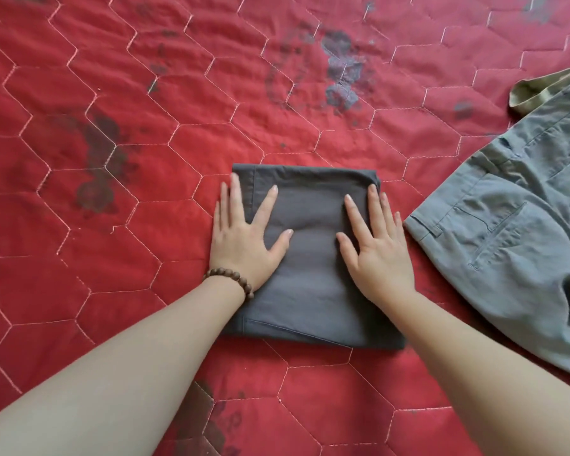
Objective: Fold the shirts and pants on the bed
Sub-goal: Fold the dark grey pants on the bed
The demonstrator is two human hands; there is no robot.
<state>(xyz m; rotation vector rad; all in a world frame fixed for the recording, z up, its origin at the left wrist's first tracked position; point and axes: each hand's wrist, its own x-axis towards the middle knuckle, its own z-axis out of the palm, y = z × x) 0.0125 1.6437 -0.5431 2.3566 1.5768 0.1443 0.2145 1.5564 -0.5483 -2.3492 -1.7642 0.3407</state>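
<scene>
Both flat hands, left hand (241, 238) and right hand (377, 245), atop folded dark pants (310, 291).

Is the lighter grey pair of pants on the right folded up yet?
No, the lighter grey pants lie spread out on the red quilt, waistband and back pocket showing.

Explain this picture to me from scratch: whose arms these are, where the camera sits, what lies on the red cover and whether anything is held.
There is no machine here: a person wears a camera on the head, which looks forward and down, so the two bare arms are the person's own. The surface is a bed with a red quilted cover. In the middle lies a dark grey garment, folded into a neat rectangle. The left hand, with a bead bracelet at its wrist, and the right hand both rest flat on it with straight fingers, so nothing is gripped. To the right lie lighter grey-green pants, not yet folded.
</scene>
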